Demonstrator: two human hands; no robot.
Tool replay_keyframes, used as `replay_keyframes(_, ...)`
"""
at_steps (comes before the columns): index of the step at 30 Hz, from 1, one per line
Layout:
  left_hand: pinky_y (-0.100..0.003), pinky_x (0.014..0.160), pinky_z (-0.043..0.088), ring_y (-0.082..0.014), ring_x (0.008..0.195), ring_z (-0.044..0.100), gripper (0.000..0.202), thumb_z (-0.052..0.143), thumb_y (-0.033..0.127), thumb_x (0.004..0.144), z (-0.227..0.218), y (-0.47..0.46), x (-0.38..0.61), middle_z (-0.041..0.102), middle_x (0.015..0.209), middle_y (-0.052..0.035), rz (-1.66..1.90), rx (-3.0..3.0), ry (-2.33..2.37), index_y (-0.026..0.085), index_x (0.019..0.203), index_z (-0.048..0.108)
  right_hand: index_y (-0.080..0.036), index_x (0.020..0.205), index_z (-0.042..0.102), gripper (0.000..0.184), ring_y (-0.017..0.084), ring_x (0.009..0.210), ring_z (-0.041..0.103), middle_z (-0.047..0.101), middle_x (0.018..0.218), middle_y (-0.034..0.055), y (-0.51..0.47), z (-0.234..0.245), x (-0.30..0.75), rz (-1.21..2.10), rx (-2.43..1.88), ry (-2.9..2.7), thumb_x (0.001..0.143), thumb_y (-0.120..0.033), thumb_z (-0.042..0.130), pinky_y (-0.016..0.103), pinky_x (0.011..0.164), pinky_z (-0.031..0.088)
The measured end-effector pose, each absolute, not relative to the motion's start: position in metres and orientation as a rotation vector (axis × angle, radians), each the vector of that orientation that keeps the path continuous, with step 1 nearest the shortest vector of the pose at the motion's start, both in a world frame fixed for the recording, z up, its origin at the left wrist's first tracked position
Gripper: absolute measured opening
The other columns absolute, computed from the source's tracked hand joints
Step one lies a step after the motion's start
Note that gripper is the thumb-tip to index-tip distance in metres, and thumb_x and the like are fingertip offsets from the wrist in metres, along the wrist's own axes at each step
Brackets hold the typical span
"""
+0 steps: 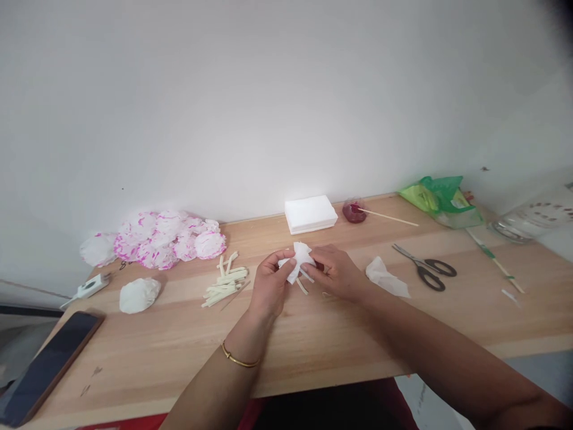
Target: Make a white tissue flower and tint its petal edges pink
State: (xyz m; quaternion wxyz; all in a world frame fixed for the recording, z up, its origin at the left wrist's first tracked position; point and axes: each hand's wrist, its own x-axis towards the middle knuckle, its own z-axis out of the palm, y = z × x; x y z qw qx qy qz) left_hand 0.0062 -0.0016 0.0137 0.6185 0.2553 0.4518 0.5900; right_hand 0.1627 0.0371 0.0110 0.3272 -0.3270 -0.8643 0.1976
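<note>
Between my two hands is a folded, bunched piece of white tissue paper (299, 255), held just above the wooden table. My left hand (271, 280) pinches its left side with thumb and fingers. On the other side my right hand (335, 272) grips it, the thumb pressed on the front. A short pale strip (302, 286) shows below the tissue; whether it is attached I cannot tell. Left of my hands lies a pile of pale green twisted strips (224, 286). A loose white tissue piece (385, 278) rests to the right of my right hand.
Pink-edged white paper flowers (163, 239) and a white tissue ball (139, 295) lie left, near a phone (51, 364) and white plug (92, 286). Behind stand a tissue stack (311, 214) and dark red pot (354, 211). Scissors (425, 267), green packet (443, 202) and glass jar (519, 221) are right.
</note>
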Motion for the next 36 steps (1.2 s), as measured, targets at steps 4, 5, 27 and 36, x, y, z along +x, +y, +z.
replay_keyframes(4,-0.02,0.06,0.046,-0.0079,0.057,0.058,0.034,0.08,0.026,0.058,0.012,-0.002,0.005,0.066,0.068,0.0008,1.366,0.621,1.104,0.014,0.085,0.063,-0.02,0.061,0.036,0.032,0.012,0.057,0.038,0.043,0.058,-0.0029,0.038,0.01,0.162,0.477,-0.882,-2.266,0.091,-0.027,0.047,0.026,0.06,0.029)
replay_keyframes(5,-0.02,0.059,0.045,-0.0076,0.056,0.058,0.033,0.079,0.026,0.059,0.011,-0.001,0.005,0.065,0.067,0.0012,1.376,0.627,1.116,0.014,0.085,0.063,-0.02,0.061,0.036,0.032,0.012,0.058,0.038,0.043,0.059,-0.0029,0.038,0.01,0.162,0.476,-0.876,-2.271,0.091,-0.027,0.047,0.026,0.06,0.029)
replay_keyframes(27,-0.021,0.064,0.045,-0.0098,0.067,0.057,0.03,0.071,0.027,0.069,0.008,-0.003,0.002,0.066,0.08,-0.0011,1.44,0.969,1.272,0.016,0.096,0.065,-0.019,0.062,0.042,0.03,0.012,0.059,0.042,0.047,0.059,-0.0026,0.036,0.013,0.163,0.512,-0.887,-2.205,0.09,-0.028,0.049,0.027,0.063,0.031)
replay_keyframes(36,-0.028,0.086,0.045,-0.0173,0.097,0.059,0.038,0.063,0.02,0.075,0.003,-0.006,0.001,0.062,0.111,-0.0072,1.451,1.304,1.303,0.018,0.113,0.058,-0.02,0.074,0.053,0.017,0.013,0.062,0.049,0.055,0.064,-0.0017,0.034,0.017,0.163,0.534,-0.929,-2.114,0.086,-0.031,0.055,0.028,0.066,0.035)
